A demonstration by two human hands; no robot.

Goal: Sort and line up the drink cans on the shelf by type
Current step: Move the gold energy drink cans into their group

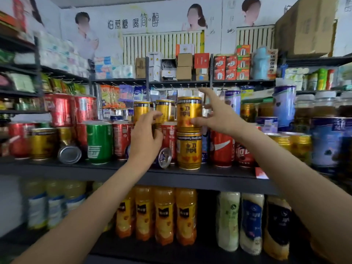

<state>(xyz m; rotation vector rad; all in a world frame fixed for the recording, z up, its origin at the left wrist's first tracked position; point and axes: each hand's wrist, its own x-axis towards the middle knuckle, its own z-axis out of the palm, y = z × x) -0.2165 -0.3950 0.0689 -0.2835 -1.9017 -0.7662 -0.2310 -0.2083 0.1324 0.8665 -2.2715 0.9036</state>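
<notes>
Postered wall (pixel 133 35) behind dark shelving (pixel 114 169)

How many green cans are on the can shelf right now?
1: a green can stands upright left of centre on the can shelf, between a tipped-over can and a red one. Others may be hidden behind the front row.

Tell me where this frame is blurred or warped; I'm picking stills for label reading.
Head view: sharpest on the stacked gold cans at centre; blue cans at right and pale bottles at lower left smear; dark shelf edge bows from wide-angle distortion; lighting even.
</notes>
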